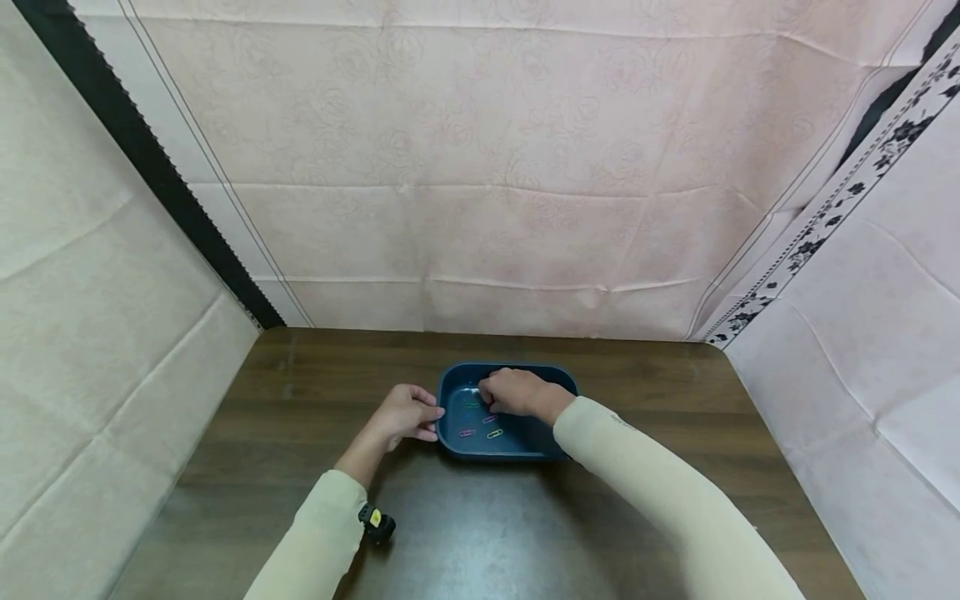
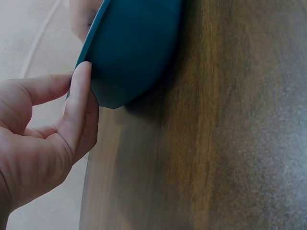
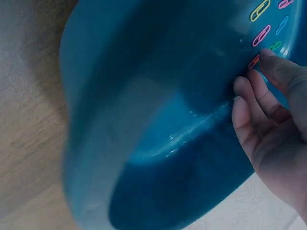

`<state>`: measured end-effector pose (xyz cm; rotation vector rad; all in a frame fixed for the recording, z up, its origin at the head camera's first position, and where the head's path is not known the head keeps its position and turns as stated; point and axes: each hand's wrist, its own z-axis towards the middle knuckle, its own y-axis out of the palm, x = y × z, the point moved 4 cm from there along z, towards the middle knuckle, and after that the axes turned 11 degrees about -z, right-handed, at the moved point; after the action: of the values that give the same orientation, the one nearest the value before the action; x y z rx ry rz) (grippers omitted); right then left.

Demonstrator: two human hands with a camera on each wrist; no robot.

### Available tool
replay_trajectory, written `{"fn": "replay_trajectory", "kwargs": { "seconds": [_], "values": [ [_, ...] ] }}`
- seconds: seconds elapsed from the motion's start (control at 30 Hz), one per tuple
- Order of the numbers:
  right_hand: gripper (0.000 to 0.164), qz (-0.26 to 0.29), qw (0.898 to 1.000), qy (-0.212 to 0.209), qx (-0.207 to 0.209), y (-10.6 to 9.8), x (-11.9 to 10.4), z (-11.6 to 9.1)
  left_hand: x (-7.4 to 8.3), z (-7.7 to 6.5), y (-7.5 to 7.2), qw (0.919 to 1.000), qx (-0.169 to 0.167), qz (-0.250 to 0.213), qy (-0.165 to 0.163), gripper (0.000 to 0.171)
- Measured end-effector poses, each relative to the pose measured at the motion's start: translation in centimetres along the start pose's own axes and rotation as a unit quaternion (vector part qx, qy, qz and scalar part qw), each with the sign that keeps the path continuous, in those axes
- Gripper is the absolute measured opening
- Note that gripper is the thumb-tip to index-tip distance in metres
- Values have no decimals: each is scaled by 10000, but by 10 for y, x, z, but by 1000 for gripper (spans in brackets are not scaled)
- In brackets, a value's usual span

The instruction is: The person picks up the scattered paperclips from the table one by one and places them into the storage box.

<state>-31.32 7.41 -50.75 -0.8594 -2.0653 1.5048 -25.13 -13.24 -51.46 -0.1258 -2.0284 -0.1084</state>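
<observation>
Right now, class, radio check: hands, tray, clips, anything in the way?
Left hand pinching edge of blue tray. Right hand inside, at red paper clip, grip unclear. Pink paper clip, green paper clip close by, possibly in the way.

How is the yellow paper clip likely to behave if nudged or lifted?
The yellow paper clip is probably light, being thin looped wire. It likely won't roll, since it lies flat. It may slide when pushed, as the blue tray looks smooth and glossy.
</observation>
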Motion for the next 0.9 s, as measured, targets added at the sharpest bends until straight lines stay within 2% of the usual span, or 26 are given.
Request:
{"fn": "replay_trajectory", "kwargs": {
  "seconds": [0.2,0.43,0.67,0.9],
  "values": [
    [12,656,9978,7,15,-1,3,-6,-1,0,0,10000,64,32,-27,20],
    [15,1168,9931,-12,90,-5,6,-11,0,1,0,10000,53,1,5,20],
    [19,1824,9829,-83,244,-14,10,-18,-1,1,0,10000,51,-25,-29,20],
    [23,2201,9738,-169,548,-20,14,-33,-2,1,0,10000,25,-35,2,22]
  ]
}}
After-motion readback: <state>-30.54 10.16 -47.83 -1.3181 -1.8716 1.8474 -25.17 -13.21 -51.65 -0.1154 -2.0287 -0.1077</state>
